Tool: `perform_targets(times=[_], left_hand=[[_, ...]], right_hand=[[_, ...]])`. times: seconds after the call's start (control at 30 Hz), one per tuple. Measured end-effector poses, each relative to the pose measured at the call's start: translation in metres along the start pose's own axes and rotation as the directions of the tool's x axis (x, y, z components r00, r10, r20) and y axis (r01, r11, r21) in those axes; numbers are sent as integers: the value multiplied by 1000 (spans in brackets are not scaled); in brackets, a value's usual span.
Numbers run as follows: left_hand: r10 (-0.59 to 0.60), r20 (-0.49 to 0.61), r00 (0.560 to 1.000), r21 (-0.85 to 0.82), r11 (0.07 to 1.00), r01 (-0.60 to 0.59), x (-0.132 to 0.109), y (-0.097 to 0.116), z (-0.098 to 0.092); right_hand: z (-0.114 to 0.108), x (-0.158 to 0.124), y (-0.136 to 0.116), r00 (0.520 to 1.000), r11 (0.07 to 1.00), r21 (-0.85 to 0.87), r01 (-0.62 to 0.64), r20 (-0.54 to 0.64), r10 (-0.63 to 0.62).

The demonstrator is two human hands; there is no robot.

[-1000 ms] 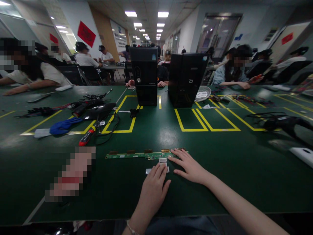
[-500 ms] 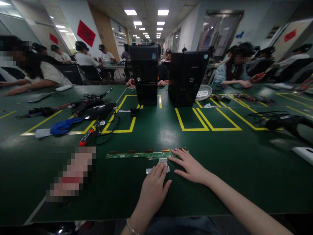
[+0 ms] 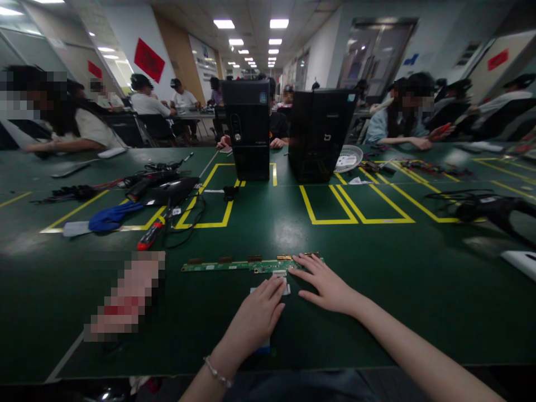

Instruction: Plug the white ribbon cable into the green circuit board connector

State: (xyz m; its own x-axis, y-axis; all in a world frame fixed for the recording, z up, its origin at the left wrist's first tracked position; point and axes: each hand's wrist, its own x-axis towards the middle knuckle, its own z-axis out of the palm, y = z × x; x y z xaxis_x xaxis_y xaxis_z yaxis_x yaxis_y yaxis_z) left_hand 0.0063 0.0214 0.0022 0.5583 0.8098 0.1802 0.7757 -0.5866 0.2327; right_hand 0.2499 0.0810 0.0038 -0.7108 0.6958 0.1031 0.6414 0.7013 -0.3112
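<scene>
A long narrow green circuit board (image 3: 228, 267) lies on the green table in front of me. My right hand (image 3: 324, 282) rests on its right part, fingers spread. A pale flat ribbon cable (image 3: 287, 290) runs below a white connector (image 3: 279, 273) at the board's front edge. My left hand (image 3: 258, 312) lies over this cable, its fingers stretched out and pressed down on it close to the connector, thumb apart. Much of the cable is hidden under that hand. A blue strip (image 3: 263, 348) shows beneath the palm; I cannot tell whether it belongs to the cable.
Two black computer towers (image 3: 250, 134) stand at the table's middle. To the left lie a red-and-black screwdriver (image 3: 149, 234), a blue cloth-like item (image 3: 113, 216) and black cables (image 3: 161, 167). A blurred-out object (image 3: 129, 296) lies nearer. Black gear (image 3: 486, 206) is at right. Other people sit around.
My left hand has tilted and its wrist has shifted left, uncovering the blue strip. The right hand and the board stay in place. At far left a person has moved.
</scene>
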Motion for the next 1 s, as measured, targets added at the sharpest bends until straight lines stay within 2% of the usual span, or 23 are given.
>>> perform_targets(times=[0.37, 0.53, 0.63, 0.7, 0.8, 0.9, 1.0], left_hand=[[-19, -38, 999, 40, 999, 21, 2, 7, 0], [1, -40, 999, 12, 1000, 0, 4, 6, -6], [9, -107, 994, 5, 1000, -8, 0, 0, -14], [-51, -177, 983, 12, 998, 54, -9, -9, -18], [-179, -290, 940, 34, 980, 198, -31, -28, -21], [-233, -368, 900, 66, 959, 276, -58, -51, -17], [-278, -394, 876, 95, 935, 340, -80, -68, -13]], right_hand=[[1, 0, 1, 1000, 1000, 7, -2, -2, 2], [1, 0, 0, 1000, 1000, 8, -3, -13, 3], [1, 0, -1, 1000, 1000, 8, -8, -11, 8], [-1, 0, -1, 1000, 1000, 20, -10, -8, 11], [-3, 0, -2, 1000, 999, 39, -19, 8, 18], [-5, 1, -1, 999, 999, 43, -28, 19, 27], [-5, 2, -1, 999, 999, 24, -35, 7, 35]])
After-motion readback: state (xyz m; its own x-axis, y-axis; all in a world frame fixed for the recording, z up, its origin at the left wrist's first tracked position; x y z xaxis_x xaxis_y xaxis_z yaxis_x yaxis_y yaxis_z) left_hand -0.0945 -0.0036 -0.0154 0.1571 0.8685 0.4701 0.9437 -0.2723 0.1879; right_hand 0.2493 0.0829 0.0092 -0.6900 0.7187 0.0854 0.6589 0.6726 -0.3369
